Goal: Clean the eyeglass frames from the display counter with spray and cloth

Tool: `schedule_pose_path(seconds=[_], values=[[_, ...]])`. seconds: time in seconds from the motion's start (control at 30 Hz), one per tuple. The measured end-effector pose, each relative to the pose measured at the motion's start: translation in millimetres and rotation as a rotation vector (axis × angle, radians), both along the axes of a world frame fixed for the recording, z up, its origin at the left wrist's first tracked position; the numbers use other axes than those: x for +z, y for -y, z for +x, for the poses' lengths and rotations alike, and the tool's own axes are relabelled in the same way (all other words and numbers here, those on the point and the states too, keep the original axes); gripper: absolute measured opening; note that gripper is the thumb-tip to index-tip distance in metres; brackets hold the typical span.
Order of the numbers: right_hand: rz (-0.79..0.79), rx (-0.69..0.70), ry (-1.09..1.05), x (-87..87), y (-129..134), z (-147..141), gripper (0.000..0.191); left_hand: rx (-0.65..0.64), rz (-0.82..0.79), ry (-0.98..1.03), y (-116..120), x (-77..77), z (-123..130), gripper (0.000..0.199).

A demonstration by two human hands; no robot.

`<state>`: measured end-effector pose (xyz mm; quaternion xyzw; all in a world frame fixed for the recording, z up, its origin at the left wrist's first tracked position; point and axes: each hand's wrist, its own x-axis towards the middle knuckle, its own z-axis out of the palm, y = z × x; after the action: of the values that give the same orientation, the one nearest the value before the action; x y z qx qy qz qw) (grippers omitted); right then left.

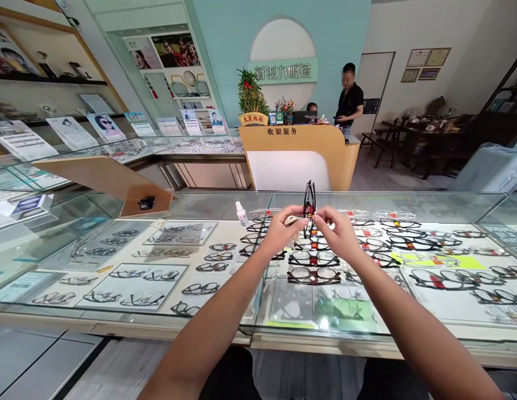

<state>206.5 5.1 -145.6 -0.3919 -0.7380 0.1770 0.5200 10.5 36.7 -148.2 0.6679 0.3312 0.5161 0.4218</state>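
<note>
A pair of dark-framed eyeglasses [309, 194] is held up on edge above the glass counter, with a red patch near its middle. My left hand [283, 229] is closed on it from the left, and a pale cloth [292, 222] shows bunched between those fingers. From the other side, my right hand [337, 230] pinches the same eyeglasses between thumb and fingers. Just left of my left hand stands a small white bottle [241, 214]. Rows of eyeglasses [313, 259] lie under and around both hands, several with red tags.
The glass display counter [262, 336] spans the view in front of me. A wooden stand [117, 180] rises on its left part. Beyond is a cashier desk [350, 161], with a person in black [350, 100] standing beside it and another person partly hidden behind it.
</note>
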Motion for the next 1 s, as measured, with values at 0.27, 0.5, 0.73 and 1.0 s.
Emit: schedule_pose_path(seconds=[0.27,0.5,0.73,1.0], values=[[-0.041,0.049,-0.064,-2.9,-1,3,0.03,-0.125,0.028,-0.012,-1,-0.4,-2,0.042],[0.006,-0.221,0.058,0.8,-1,8,0.028,-0.027,0.023,0.011,-1,-1.3,-1,0.045],[0.109,-0.548,-0.06,3.5,-10,25,0.026,-0.02,0.008,-0.016,-1,-3.8,0,0.044],[0.277,-0.553,0.054,-3.1,-13,19,0.079,-0.051,0.013,-0.095,6,-8.2,6,0.042]])
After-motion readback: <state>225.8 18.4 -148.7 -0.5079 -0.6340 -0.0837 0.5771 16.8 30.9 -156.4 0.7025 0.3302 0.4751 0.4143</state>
